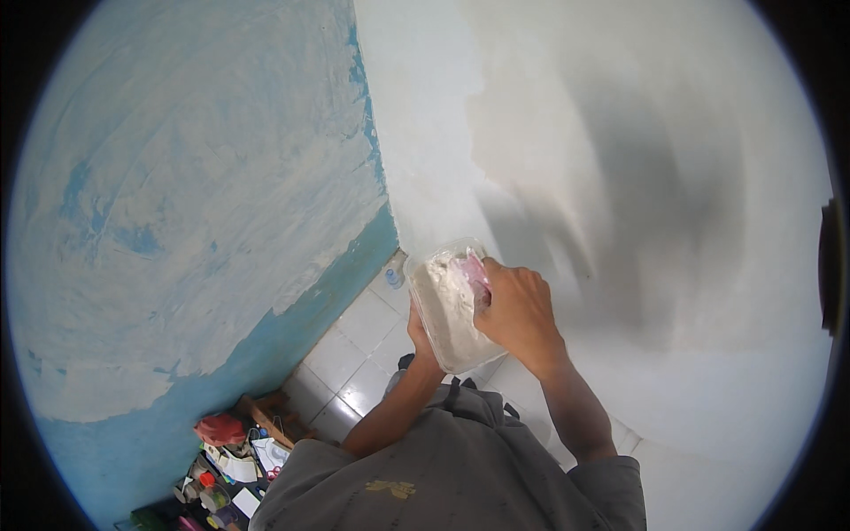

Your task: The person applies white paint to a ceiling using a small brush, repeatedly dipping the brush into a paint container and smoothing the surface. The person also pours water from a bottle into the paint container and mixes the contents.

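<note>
A clear rectangular plastic tub [425, 310] is tilted in front of me, with my left hand [421, 336] closed around its left side and partly hidden behind it. Inside, thick off-white paste [450, 288] is smeared over the bottom and walls. My right hand [521, 310] grips a small pink spreader [475, 269] over the tub's right edge. Paste clings to the spreader, and its lower part is hidden by my fingers and the paste.
On the left is a teal wall [341, 274] largely coated in whitish paste. A white wall [425, 133] with a greyish patch rises at the right, meeting it in a corner. White floor tiles [359, 323] lie below. Cluttered household items [232, 465] stand at the lower left.
</note>
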A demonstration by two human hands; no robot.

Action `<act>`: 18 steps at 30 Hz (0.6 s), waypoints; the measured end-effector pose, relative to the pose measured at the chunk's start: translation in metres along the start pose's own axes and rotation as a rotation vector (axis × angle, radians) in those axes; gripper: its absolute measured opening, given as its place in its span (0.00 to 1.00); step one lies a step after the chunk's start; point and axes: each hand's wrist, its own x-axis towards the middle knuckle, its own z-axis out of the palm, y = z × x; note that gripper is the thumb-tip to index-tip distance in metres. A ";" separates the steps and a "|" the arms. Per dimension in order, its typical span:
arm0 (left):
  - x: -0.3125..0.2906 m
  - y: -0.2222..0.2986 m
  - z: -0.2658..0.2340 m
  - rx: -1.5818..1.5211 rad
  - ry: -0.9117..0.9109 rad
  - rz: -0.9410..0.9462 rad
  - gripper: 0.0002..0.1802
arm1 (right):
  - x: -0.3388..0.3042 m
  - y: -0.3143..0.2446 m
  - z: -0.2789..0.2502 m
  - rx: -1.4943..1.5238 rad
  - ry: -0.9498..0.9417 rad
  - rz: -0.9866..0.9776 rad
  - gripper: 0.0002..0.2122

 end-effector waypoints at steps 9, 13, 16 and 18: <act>-0.002 0.002 -0.006 0.001 -0.021 -0.074 0.33 | 0.014 0.007 0.013 -0.065 -0.037 0.024 0.09; -0.003 0.005 0.000 0.076 0.071 -0.119 0.33 | 0.013 0.007 0.016 -0.054 0.000 -0.067 0.09; -0.003 -0.001 -0.007 0.134 0.123 -0.111 0.33 | 0.010 -0.001 0.013 -0.046 -0.031 -0.115 0.08; -0.005 0.002 -0.005 0.100 0.095 -0.118 0.33 | 0.011 0.000 0.013 -0.031 -0.050 -0.131 0.07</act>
